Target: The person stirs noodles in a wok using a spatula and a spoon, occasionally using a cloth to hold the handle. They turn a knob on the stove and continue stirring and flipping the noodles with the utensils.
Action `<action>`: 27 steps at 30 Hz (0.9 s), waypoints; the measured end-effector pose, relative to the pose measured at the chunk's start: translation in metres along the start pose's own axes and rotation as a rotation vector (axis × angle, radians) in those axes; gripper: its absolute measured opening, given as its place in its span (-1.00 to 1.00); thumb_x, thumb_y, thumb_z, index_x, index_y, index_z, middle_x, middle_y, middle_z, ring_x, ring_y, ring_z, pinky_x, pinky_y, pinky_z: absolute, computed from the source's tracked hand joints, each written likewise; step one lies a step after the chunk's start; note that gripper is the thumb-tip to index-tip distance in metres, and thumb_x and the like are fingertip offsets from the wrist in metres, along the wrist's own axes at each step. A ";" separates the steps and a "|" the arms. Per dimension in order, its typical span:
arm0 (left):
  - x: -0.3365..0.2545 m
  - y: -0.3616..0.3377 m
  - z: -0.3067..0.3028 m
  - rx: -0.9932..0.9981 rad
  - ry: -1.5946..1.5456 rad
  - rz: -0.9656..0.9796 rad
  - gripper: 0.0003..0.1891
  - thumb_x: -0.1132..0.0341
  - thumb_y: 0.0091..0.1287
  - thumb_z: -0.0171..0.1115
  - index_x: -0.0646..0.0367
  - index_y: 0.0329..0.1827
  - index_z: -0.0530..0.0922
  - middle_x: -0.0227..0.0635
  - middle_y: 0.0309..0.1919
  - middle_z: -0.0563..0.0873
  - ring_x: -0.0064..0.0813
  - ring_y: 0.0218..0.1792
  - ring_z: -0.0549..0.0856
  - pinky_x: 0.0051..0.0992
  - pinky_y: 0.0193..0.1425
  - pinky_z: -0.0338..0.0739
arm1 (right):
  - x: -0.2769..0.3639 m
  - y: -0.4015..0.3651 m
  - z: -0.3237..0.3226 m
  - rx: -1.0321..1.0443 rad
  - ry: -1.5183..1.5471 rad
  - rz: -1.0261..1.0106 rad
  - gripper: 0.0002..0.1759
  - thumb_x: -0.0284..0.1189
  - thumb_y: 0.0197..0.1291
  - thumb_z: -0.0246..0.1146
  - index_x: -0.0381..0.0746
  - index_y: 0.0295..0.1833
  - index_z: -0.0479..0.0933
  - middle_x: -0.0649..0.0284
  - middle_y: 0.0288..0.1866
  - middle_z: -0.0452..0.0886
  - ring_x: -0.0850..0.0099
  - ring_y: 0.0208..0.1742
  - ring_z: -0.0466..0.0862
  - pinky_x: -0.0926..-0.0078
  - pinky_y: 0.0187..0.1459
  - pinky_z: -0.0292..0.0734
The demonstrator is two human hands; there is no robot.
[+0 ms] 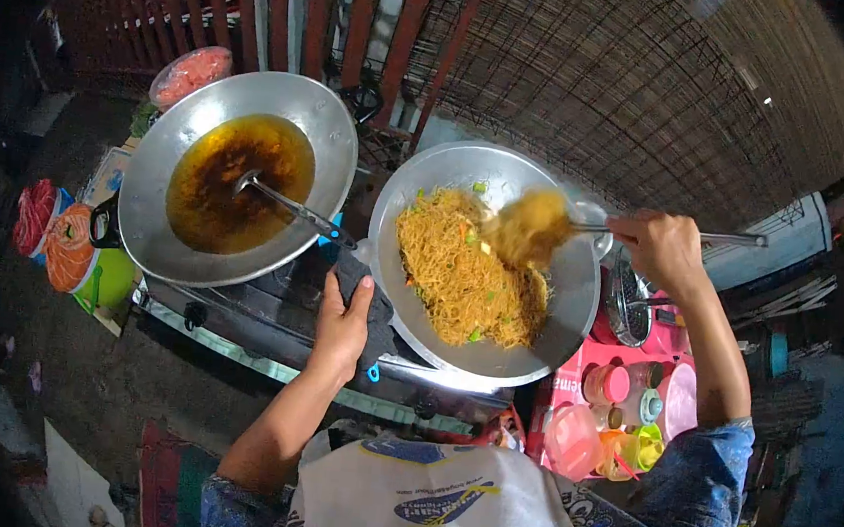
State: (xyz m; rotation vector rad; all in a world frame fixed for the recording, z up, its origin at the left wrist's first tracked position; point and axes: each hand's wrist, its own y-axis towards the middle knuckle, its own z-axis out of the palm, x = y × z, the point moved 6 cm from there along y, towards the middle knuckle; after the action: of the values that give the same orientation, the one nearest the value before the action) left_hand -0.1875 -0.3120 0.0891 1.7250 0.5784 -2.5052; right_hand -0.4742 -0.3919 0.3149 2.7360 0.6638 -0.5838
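In the head view, my right hand (pixel 659 246) is closed round the long metal handle of a cooking spatula (pixel 735 239). Its blade is hidden under a clump of fried noodles (pixel 531 225), blurred by motion above the wok. My left hand (pixel 342 329) grips a dark cloth (pixel 353 276) against the left handle side of this silver wok (pixel 565 326). Thin yellow-brown noodles (pixel 460 287) with green and orange vegetable bits fill the wok's middle. To the left, a second wok (pixel 328 135) holds brown oil, with a ladle (pixel 292 202) resting in it.
Both woks sit on a stove (pixel 268 305). Right of it, a pink-covered table (pixel 566 392) bears jars, cups and a strainer (pixel 627 302). Bagged orange food (pixel 70 245) and a green container (pixel 111 282) stand at left. A slatted fence (pixel 318 14) rises behind.
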 end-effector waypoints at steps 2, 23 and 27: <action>0.005 0.002 -0.002 -0.005 -0.008 0.023 -0.51 0.23 0.34 0.07 0.18 0.27 0.18 -0.26 0.07 0.46 -0.47 0.04 0.44 -0.50 0.14 0.30 | 0.006 0.004 0.000 0.048 -0.058 -0.056 -0.81 -0.38 -0.03 0.21 0.03 -0.25 0.64 0.27 -0.46 0.61 0.29 -0.47 0.62 0.34 -0.44 0.51; 0.009 0.004 0.002 -0.105 0.330 0.121 -0.37 0.13 0.38 -0.06 0.30 0.36 -0.04 0.00 0.21 0.30 -0.22 0.22 0.32 -0.42 0.28 0.15 | 0.020 0.023 0.211 0.394 0.941 -0.062 -0.79 -0.28 0.09 0.23 -0.04 -0.16 0.63 0.31 -0.29 0.68 0.45 -0.31 0.66 0.51 -0.27 0.49; -0.002 -0.003 0.006 -0.096 0.278 0.066 -0.37 0.11 0.38 -0.05 0.29 0.36 -0.03 -0.01 0.19 0.32 -0.24 0.21 0.34 -0.43 0.28 0.15 | -0.002 0.015 0.189 0.471 0.967 0.028 -0.80 -0.34 0.07 0.27 -0.17 -0.19 0.62 0.27 -0.38 0.67 0.55 -0.37 0.61 0.57 -0.29 0.46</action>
State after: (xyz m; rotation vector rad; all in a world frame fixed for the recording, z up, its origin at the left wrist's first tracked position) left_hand -0.1929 -0.3113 0.0937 2.0338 0.6336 -2.1711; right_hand -0.5287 -0.4704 0.1517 3.3839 0.7239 0.7676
